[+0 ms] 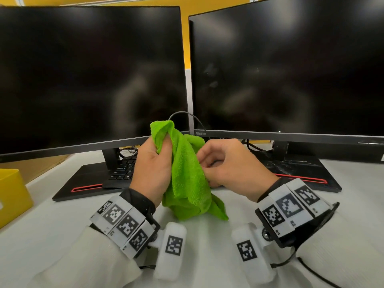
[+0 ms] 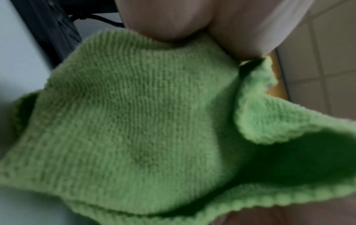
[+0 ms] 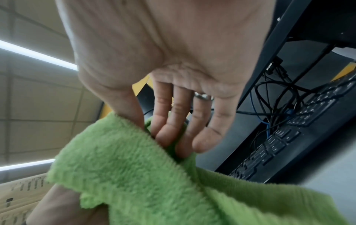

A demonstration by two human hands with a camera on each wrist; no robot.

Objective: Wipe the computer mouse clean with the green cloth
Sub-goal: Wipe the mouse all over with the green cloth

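The green cloth (image 1: 187,179) hangs bunched between both hands above the white table (image 1: 62,225). My left hand (image 1: 164,146) grips its upper corner in curled fingers, and the cloth (image 2: 134,121) fills the left wrist view. My right hand (image 1: 207,167) is curled against the cloth's right side. In the right wrist view its fingers (image 3: 167,134) and thumb close on a small dark shape behind the cloth (image 3: 134,175). This appears to be the mouse, almost wholly hidden. A black cable (image 1: 187,114) loops up from behind the cloth.
Two dark monitors (image 1: 89,69) (image 1: 291,69) stand close behind the hands on flat black bases. A black keyboard (image 1: 122,171) lies under the left monitor. A yellow box (image 1: 12,194) sits at the left table edge. Tangled cables (image 3: 273,106) run behind the screens.
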